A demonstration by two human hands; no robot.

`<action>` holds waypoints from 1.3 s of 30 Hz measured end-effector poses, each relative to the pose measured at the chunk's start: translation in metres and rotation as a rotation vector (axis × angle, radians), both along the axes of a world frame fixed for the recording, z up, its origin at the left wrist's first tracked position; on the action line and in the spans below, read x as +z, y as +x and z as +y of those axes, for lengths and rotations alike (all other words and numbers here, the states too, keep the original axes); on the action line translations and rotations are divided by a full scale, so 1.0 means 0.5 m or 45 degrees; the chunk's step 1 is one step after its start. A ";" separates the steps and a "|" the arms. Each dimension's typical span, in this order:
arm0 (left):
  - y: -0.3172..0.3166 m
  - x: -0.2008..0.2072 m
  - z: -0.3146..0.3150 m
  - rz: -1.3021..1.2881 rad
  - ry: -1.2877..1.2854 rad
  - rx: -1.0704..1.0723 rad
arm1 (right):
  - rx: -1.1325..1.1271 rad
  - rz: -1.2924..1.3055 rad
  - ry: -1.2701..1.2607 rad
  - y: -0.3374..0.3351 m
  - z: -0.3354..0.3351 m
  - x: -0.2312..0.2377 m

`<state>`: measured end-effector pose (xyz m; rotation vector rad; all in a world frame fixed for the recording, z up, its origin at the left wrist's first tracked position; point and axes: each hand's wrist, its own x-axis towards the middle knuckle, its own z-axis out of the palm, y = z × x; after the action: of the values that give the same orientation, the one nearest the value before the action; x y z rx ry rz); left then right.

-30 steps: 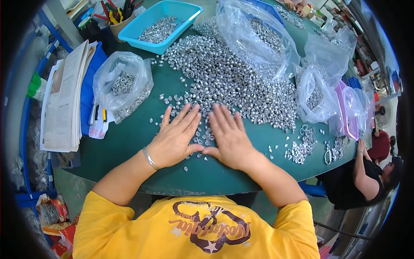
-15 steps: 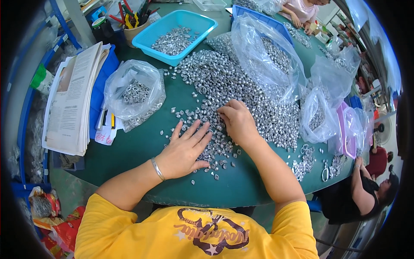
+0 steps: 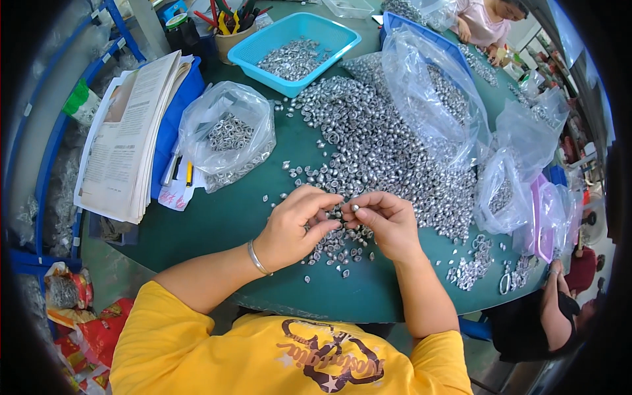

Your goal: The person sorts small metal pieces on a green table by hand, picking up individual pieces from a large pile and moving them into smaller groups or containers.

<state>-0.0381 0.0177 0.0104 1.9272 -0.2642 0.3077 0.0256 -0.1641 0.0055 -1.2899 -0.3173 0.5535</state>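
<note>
My right hand (image 3: 388, 227) pinches a small rounded silver metal piece (image 3: 355, 208) between thumb and fingers, above the near part of the pile. Close by on the left, my left hand (image 3: 293, 227) is half curled, its thumb and forefinger apart with nothing visible between them. Its other fingertips are partly hidden. Under and beyond both hands spreads a large heap of similar silver metal pieces (image 3: 368, 131), some showing a hollow side. Several loose ones (image 3: 339, 253) lie around the near edge of the heap.
On the green table (image 3: 217, 224) stand a blue basket (image 3: 349, 39) of metal parts and a clear bag (image 3: 197, 125) of rings. Papers (image 3: 125, 145) lean at left. More bags (image 3: 503, 191) and chain-like pieces (image 3: 471, 263) lie right. Other people sit at the far and right sides.
My left hand has lifted from lying spread on the table and curled. My right hand has come nearer me from the heap, a silver piece now showing in its pinch. The view has shifted slightly.
</note>
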 end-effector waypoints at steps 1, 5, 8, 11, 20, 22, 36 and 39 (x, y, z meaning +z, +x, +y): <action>0.001 -0.003 -0.001 -0.032 -0.026 -0.034 | 0.010 -0.024 -0.020 -0.008 -0.002 -0.004; 0.000 -0.020 -0.004 0.159 -0.373 -0.123 | -0.059 -0.877 -0.329 -0.022 0.012 0.008; -0.001 -0.029 0.003 0.460 -0.725 -0.173 | -0.155 -0.839 -0.455 -0.029 0.006 0.030; 0.001 -0.018 0.006 0.674 -0.904 -0.136 | -0.249 -1.001 -0.715 -0.003 -0.037 0.043; 0.003 -0.017 0.009 0.886 -1.177 -0.202 | 0.023 -1.293 -1.172 -0.022 -0.035 0.013; 0.004 -0.018 0.008 0.887 -1.176 -0.213 | 0.028 -1.378 -1.220 -0.028 -0.031 0.020; 0.000 -0.024 0.016 0.876 -1.220 -0.221 | 0.140 -0.363 -0.287 -0.018 -0.029 0.011; 0.002 -0.017 0.022 0.928 -1.298 -0.222 | 0.145 0.110 0.003 -0.011 -0.031 0.014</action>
<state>-0.0370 0.0287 0.0017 0.8935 0.1949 -0.3424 0.0201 -0.1795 0.0126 -1.2471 -0.3204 0.7031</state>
